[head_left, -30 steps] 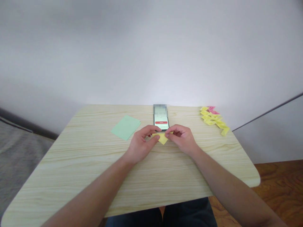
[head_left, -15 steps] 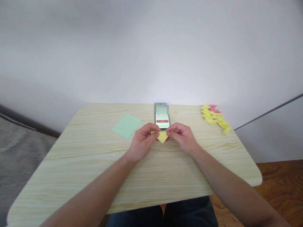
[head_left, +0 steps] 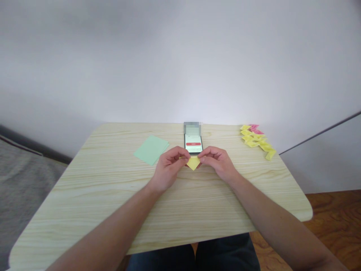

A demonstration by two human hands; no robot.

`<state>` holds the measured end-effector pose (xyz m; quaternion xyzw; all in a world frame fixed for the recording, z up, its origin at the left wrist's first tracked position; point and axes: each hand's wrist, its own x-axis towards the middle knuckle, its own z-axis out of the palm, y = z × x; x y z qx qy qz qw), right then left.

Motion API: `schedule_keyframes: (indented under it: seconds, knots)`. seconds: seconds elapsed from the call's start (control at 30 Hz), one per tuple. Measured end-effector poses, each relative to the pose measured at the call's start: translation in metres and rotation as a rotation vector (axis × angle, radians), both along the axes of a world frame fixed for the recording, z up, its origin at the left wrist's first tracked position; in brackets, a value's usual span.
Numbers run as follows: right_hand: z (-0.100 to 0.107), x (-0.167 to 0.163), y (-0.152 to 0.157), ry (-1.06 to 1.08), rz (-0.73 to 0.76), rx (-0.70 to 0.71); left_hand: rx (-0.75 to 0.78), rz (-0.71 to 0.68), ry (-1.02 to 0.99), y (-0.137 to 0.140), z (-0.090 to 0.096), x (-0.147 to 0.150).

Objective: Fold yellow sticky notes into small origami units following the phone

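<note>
Between my two hands is a small piece of folded yellow paper (head_left: 193, 163), its straight edge at the top and a corner pointing down toward me. My left hand (head_left: 169, 165) pinches its left end between thumb and fingers. At the right end, my right hand (head_left: 218, 162) grips it in the same way. The fingertips cover both ends of the paper. Just beyond it lies a phone (head_left: 193, 145) with a lit screen and a red bar. Left of my left hand are green paper sheets (head_left: 151, 150), slightly fanned.
Folded yellow paper pieces (head_left: 254, 140) lie in a row near the table's right edge, with folded pink paper (head_left: 256, 129) beside them. The pale wooden table (head_left: 93, 195) meets a white wall (head_left: 180, 67) at the back.
Both hands still pinch the yellow paper in nearly the same spot. My thumbs have shifted slightly outward and up along its top edge.
</note>
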<state>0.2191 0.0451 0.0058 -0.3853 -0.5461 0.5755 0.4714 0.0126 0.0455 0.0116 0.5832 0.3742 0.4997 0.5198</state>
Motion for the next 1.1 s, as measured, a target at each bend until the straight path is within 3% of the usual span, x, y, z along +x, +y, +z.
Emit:
schedule_keyframes:
  seconds: [0.47, 0.73, 0.97, 1.1]
  knots:
    - [-0.004, 0.000, -0.002, -0.062, -0.032, 0.070, 0.100, 0.037, 0.133, -0.001, -0.005, -0.003]
    - [-0.003, 0.001, -0.004, -0.164, -0.084, 0.143, -0.036, 0.070, 0.156, 0.002, -0.011, -0.002]
    - [-0.003, 0.000, -0.005, -0.304, -0.142, 0.212, 0.056, 0.209, 0.295, 0.006, -0.011, -0.004]
    - [-0.004, 0.001, -0.004, -0.305, -0.171, 0.190, 0.036, 0.201, 0.258, 0.005, -0.010, -0.004]
